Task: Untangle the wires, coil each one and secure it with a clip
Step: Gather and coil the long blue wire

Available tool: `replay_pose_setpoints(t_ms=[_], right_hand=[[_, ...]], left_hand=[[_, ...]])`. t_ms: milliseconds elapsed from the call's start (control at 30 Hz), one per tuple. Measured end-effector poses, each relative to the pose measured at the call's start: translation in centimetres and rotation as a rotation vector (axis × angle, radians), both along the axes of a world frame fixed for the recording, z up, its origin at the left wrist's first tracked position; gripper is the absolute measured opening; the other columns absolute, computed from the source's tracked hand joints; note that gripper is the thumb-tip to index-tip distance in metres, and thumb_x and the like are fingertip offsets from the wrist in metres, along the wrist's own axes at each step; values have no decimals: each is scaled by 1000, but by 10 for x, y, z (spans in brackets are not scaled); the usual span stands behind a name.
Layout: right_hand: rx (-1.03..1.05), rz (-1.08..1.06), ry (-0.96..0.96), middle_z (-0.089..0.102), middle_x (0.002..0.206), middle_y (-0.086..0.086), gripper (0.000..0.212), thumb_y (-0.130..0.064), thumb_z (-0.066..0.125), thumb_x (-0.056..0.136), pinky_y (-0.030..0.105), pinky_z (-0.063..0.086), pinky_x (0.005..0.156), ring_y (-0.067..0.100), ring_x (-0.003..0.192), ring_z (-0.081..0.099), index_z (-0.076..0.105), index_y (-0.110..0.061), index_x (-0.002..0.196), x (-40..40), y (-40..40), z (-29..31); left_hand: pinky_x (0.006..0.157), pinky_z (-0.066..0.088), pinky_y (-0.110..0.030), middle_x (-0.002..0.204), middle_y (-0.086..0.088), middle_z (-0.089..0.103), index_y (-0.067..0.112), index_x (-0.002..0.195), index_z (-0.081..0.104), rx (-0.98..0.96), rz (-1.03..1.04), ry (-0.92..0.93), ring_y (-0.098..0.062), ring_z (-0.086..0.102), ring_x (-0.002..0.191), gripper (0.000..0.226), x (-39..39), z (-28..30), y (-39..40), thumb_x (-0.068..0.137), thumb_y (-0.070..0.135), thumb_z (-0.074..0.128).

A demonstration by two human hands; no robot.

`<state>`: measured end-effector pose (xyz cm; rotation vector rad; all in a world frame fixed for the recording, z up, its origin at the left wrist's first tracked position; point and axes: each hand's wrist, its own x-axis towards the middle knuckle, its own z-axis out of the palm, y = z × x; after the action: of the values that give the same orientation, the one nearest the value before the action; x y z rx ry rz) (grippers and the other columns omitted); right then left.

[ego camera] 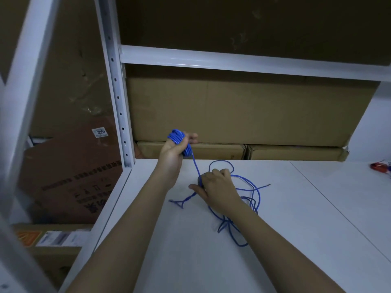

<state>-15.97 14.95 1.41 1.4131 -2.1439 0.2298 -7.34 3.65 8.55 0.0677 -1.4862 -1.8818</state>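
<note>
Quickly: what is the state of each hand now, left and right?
Left hand: closed around the blue coil, held above the shelf.
Right hand: fingers curled, pinching the loose blue wire on the white shelf.

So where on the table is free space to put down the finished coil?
Bare table lies right of the loose wire, up to the orange thing at the far right edge. The strip between the left hand with its coil and the post is also free. Around the right hand it is crowded with loops.
</note>
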Motion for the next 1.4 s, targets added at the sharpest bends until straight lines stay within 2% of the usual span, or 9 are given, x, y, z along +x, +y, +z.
replay_pose_setpoints(t_ms=[100, 267, 400, 567, 800, 967, 1100, 1233, 1400], right_hand=[[-18, 72, -38, 40, 59, -5, 51, -54, 21, 94, 35, 31, 68, 17, 61, 35, 44, -19, 65, 6, 4, 2], [-20, 149, 44, 37, 61, -3, 41, -34, 34, 94, 32, 27, 67, 15, 63, 25, 54, -14, 63, 5, 14, 11], [16, 193, -109, 42, 71, -2, 38, -32, 39, 97, 34, 32, 73, 15, 68, 32, 53, -11, 69, 3, 26, 28], [165, 173, -170, 40, 68, -3, 39, -34, 33, 101, 34, 27, 76, 17, 72, 35, 45, -14, 70, 5, 27, 29], [321, 7, -109, 48, 75, 0, 41, -34, 24, 104, 36, 28, 85, 19, 79, 36, 46, -15, 74, 4, 22, 29], [222, -52, -277, 53, 82, 0, 37, -31, 26, 104, 38, 28, 88, 21, 89, 42, 51, -17, 81, -9, 17, 36], [-208, 107, -603, 64, 79, -15, 23, -23, 43, 100, 34, 28, 89, 14, 92, 53, 65, -26, 92, -23, 17, 40], [-513, 306, -940, 61, 70, 0, 20, -21, 50, 99, 28, 42, 75, 12, 74, 56, 65, -29, 87, -24, 24, 56], [-470, 10, -729, 44, 53, -5, 29, -36, 40, 102, 31, 36, 76, 16, 65, 48, 63, -27, 88, -38, 28, 62]], left_hand=[[92, 43, -19, 113, 11, 63, 15, 113, 55, -192, 37, -57, 5, 61, 101, 21, -3, -10, -4, 93, 18, 48], [100, 41, -16, 132, 3, 52, 3, 130, 41, -466, -18, -210, -6, 50, 123, 30, -9, -26, -5, 99, 3, 44], [103, 39, -30, 116, -1, 60, 18, 103, 55, -714, -30, -490, -12, 55, 111, 18, -4, -32, -8, 103, 15, 37], [80, 43, -18, 86, -1, 59, 6, 94, 52, -569, 24, -414, -4, 57, 78, 8, -4, -32, -3, 98, 11, 48], [78, 45, -28, 60, 5, 63, 7, 73, 59, 118, 26, -324, -13, 56, 70, 26, -2, -11, -3, 98, 11, 51], [65, 36, -22, 55, 3, 42, 12, 66, 44, -62, -97, -368, -10, 39, 55, 34, 8, -10, -6, 94, 23, 60], [51, 29, -17, 53, 4, 29, 7, 75, 52, -104, -105, -398, -9, 29, 49, 29, 16, -9, -4, 97, 26, 54], [47, 28, -17, 45, 6, 31, 4, 78, 56, -86, -120, -437, -8, 28, 44, 35, 25, -6, -7, 101, 27, 45], [53, 29, -22, 50, 4, 34, 3, 85, 52, 11, -388, -403, -9, 31, 47, 35, 38, -6, -9, 102, 23, 29]])
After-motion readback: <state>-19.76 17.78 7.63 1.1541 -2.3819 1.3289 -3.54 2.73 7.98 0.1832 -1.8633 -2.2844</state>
